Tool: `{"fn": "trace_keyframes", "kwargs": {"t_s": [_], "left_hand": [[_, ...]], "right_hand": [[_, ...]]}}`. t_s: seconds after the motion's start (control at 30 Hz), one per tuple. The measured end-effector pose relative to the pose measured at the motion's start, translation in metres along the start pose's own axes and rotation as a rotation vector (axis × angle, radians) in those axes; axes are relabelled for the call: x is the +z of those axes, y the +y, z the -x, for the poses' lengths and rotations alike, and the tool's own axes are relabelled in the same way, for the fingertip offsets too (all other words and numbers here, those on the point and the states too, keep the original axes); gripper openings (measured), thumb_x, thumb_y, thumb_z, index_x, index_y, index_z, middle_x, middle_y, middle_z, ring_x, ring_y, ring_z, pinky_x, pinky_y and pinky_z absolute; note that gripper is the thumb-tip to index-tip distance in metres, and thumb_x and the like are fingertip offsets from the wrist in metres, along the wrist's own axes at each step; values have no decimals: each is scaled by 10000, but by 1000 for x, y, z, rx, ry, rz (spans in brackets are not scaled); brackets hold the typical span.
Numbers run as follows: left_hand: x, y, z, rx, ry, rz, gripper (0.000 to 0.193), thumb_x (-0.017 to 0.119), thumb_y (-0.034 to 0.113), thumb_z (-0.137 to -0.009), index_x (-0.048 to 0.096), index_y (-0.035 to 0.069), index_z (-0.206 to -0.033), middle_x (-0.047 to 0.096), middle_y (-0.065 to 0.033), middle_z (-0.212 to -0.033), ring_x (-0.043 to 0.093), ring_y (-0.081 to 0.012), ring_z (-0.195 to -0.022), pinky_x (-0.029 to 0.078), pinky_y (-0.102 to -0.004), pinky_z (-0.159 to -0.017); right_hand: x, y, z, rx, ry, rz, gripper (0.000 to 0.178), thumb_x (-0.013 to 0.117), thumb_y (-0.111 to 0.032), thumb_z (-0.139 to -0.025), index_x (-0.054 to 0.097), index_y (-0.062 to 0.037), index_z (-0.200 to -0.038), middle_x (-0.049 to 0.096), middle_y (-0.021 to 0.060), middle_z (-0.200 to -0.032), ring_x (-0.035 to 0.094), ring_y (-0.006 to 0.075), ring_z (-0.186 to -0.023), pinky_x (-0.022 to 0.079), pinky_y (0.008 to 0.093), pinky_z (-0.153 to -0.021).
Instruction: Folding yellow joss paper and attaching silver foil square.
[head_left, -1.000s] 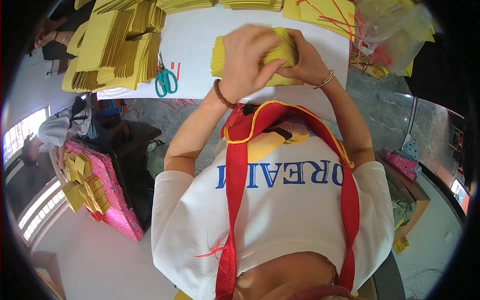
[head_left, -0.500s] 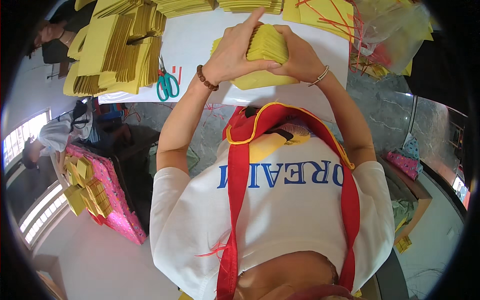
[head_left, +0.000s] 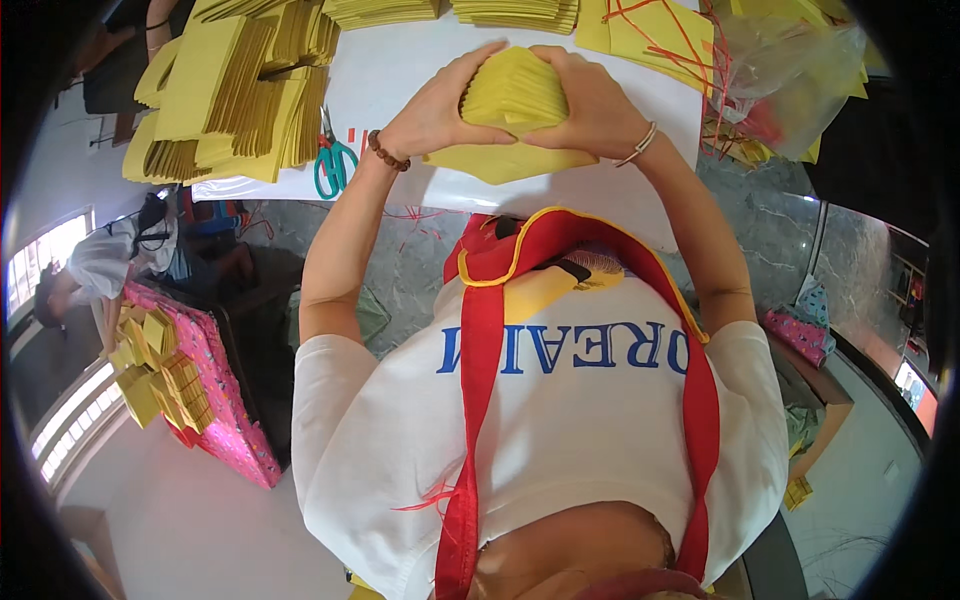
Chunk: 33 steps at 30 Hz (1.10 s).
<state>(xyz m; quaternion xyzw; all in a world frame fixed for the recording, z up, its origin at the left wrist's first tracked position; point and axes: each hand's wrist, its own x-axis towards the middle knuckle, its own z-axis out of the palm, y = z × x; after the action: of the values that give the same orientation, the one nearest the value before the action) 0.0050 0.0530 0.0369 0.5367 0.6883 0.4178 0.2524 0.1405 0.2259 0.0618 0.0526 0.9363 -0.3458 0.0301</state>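
Between my two hands is a thick stack of folded yellow paper [head_left: 514,92], its layered edges fanned upward. My left hand [head_left: 437,108] grips its left side, fingers behind and thumb along the front. My right hand [head_left: 592,108] closes on the right side in the same way, so both thumbs point inward near the lower edge. Beneath the stack a flat yellow sheet [head_left: 510,162] lies on the white table [head_left: 385,65]. Left of my left hand are teal-handled scissors [head_left: 334,163], with small red strips beside them.
Piles of folded yellow paper [head_left: 215,90] crowd the table's left end, and more stacks [head_left: 515,12] line its far edge. At far right lie red strings [head_left: 655,45] and a clear plastic bag [head_left: 790,85]. A person [head_left: 110,260] is beside a pink-covered table [head_left: 225,385] holding yellow bundles.
My left hand has shifted left and its raised finger has come down against the stack. More of the stack's front now shows between my hands.
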Motion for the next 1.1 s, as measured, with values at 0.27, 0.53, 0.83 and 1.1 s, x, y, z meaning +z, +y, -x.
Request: {"fn": "trace_keyframes", "kwargs": {"t_s": [0.27, 0.53, 0.83, 1.1], "left_hand": [[6, -18, 14, -116, 131, 425, 832, 811, 152, -614, 332, 22, -1281, 486, -98, -1176, 453, -168, -1123, 381, -291, -944], [39, -41, 13, -64, 78, 388, 1033, 840, 214, -575, 184, 25, -1349, 423, -119, -1252, 394, -230, -1191, 325, -350, -1005], [43, -60, 14, -323, -121, 311, 1193, 870, 340, -496, 126, 11, -1369, 325, -181, -1354, 301, -281, -1272, 269, -380, -1045], [48, -43, 7, 3, 143, 246, 1170, 869, 303, -512, 126, 43, -1378, 408, -171, -1298, 364, -290, -1239, 264, -383, -1046]], "right_hand": [[57, 47, 38, -203, 288, -477, 1376, 866, -300, -477, -139, -100, -1395, 119, 169, -1443, 146, 280, -1343, 143, 386, -1089], [57, 57, 25, -163, 341, -810, 1278, 850, -161, -520, -67, -93, -1408, 237, 116, -1390, 262, 246, -1290, 264, 358, -1046], [57, 60, 25, -148, 317, -644, 1080, 820, -71, -551, 133, -89, -1384, 374, 81, -1280, 379, 206, -1196, 358, 338, -982], [56, 65, 26, -74, 353, -701, 930, 828, -174, -563, 268, -46, -1294, 437, 113, -1207, 405, 243, -1163, 311, 355, -1006]]}}
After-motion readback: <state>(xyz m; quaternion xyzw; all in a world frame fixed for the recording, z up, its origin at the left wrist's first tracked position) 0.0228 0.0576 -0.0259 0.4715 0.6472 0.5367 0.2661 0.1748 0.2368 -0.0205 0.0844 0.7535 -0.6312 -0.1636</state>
